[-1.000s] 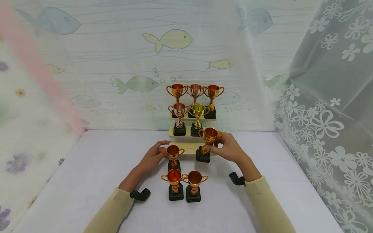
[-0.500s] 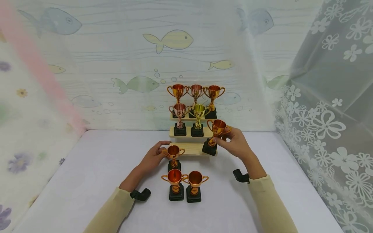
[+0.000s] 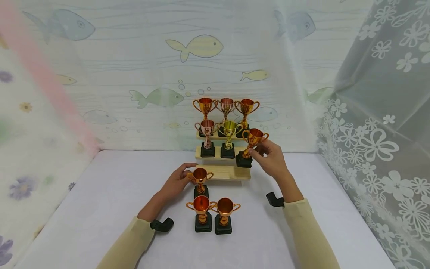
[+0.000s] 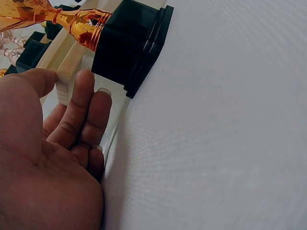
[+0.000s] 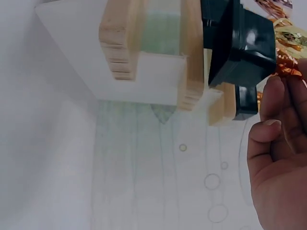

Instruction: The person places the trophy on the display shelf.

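Observation:
In the head view, my right hand point(image 3: 273, 158) pinches the stem of a copper-coloured trophy cup point(image 3: 254, 137). It leans slightly, its black base point(image 5: 247, 48) by the right end of the middle step; whether they touch I cannot tell. My left hand point(image 3: 176, 182) holds the left end of the bottom step of a tiered wooden stand point(image 3: 223, 172), thumb and curled fingers at its corner point(image 4: 67, 79) in the left wrist view. Beside that hand stands another copper trophy point(image 3: 200, 176). A pink trophy point(image 3: 207, 129) and a gold one point(image 3: 228, 129) occupy the middle step.
Along the top step stand three trophies, including an orange-gold one point(image 3: 246, 106). Nearer on the white table point(image 3: 121, 186) are two copper trophies, left point(image 3: 201, 204) and right point(image 3: 224, 206). A fish-print curtain point(image 3: 141, 56) hangs behind the stand.
My right hand has lifted the copper trophy up and to the right, from before the bottom step to the middle step's right end. The left hand keeps its hold on the stand.

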A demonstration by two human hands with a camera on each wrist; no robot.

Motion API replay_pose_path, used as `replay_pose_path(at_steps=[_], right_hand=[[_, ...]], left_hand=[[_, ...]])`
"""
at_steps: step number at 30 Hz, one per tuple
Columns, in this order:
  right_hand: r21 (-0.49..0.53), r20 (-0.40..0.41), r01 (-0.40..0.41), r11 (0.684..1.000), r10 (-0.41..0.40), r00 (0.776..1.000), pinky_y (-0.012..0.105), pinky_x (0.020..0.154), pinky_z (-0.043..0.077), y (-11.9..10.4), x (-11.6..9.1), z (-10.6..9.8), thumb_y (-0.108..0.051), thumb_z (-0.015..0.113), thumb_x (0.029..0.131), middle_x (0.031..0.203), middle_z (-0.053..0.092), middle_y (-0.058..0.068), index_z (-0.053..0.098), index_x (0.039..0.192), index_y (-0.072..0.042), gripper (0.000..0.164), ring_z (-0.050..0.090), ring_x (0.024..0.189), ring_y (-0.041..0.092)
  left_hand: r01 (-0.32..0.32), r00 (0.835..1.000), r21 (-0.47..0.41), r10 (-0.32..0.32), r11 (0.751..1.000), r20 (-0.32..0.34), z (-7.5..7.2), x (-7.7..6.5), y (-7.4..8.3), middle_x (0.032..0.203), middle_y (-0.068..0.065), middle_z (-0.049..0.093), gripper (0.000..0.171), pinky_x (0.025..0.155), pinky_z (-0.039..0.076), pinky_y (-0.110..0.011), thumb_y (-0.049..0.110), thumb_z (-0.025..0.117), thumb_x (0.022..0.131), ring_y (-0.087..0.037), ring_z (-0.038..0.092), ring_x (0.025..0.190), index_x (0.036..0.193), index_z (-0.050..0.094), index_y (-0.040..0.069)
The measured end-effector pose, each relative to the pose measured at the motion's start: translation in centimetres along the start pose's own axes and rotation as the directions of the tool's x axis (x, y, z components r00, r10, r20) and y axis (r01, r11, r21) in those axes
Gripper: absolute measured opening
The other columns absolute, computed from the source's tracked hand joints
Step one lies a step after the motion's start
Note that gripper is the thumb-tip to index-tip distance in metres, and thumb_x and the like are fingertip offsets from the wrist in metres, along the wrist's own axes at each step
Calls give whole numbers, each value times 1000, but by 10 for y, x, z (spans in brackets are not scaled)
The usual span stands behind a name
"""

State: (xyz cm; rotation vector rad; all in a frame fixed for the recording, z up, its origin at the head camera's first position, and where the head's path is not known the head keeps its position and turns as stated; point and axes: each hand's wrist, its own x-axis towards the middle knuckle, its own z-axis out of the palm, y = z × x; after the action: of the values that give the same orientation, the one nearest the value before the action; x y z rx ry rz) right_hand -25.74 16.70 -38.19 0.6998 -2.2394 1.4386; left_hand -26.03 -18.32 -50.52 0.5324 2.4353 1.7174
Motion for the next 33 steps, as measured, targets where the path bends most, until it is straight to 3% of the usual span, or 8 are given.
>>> replay_pose_path(at_steps=[9,16,19,26,33], right_hand=[[-3,-82,-17,1000,17,996,27,60,44,8,4,3,1,70,90,87,67,20,69,107,5,18,57,69,27],[-6,-113,-5,1000,4,994,28,61,46,9,10,11,1,70,90,94,68,19,69,108,5,18,59,68,30],[7,-108,-1,1000,2,994,30,60,45,7,12,14,2,69,91,94,67,21,69,107,6,17,58,68,33],[-4,-120,1,1000,-1,993,30,59,44,7,13,15,2,68,91,93,66,21,69,105,6,14,57,67,33],[10,-130,51,999,-49,990,30,59,43,13,14,17,4,67,91,96,67,21,69,104,7,13,56,65,32]], left_hand=[[5,1000,-34,-5,999,13,0,0,2,108,-11,71,44,89,46,-43,7,49,105,-21,65,95,148,41,10],[-4,999,-59,6,998,33,-1,-9,30,107,-14,71,45,91,47,-47,4,51,103,-18,65,93,146,40,-1],[0,999,-54,2,999,37,-1,-10,33,108,-15,70,45,93,46,-44,5,51,103,-20,65,94,146,39,-2],[11,1000,-51,-10,999,25,0,0,4,110,-14,71,45,92,46,-34,8,51,104,-25,66,97,148,39,6],[-9,1000,-29,9,1000,4,1,1,-3,110,-10,71,43,91,46,-31,11,52,104,-19,66,96,146,42,13]])
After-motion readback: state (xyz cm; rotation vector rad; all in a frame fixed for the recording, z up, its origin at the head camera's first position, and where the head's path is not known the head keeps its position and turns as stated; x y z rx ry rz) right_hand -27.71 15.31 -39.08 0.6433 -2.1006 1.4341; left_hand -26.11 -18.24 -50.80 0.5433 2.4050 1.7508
